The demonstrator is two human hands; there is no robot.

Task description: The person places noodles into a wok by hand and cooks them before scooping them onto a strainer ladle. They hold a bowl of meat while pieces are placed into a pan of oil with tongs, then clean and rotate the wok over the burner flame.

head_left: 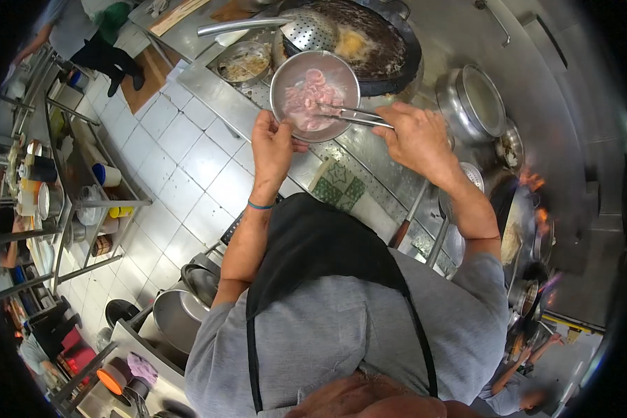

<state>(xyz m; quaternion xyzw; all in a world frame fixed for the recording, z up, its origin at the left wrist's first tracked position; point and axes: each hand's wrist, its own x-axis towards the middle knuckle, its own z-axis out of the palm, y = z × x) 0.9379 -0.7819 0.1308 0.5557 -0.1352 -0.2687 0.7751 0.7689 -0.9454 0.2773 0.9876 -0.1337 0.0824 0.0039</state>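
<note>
My left hand grips the lower left rim of a round metal bowl. Pieces of pale pink raw meat lie inside it. Closed around a pair of metal tongs, my right hand is to the right of the bowl, and the tongs' tips reach into the meat. Just beyond the bowl is a large dark wok of oil, where a golden piece of food floats. A perforated skimmer rests across the wok's left side.
A metal pan with food residue sits left of the wok. Stacked steel pots stand on the right. Flames rise farther right. A folded patterned cloth lies at the counter's front. Other people are at the far left and lower right.
</note>
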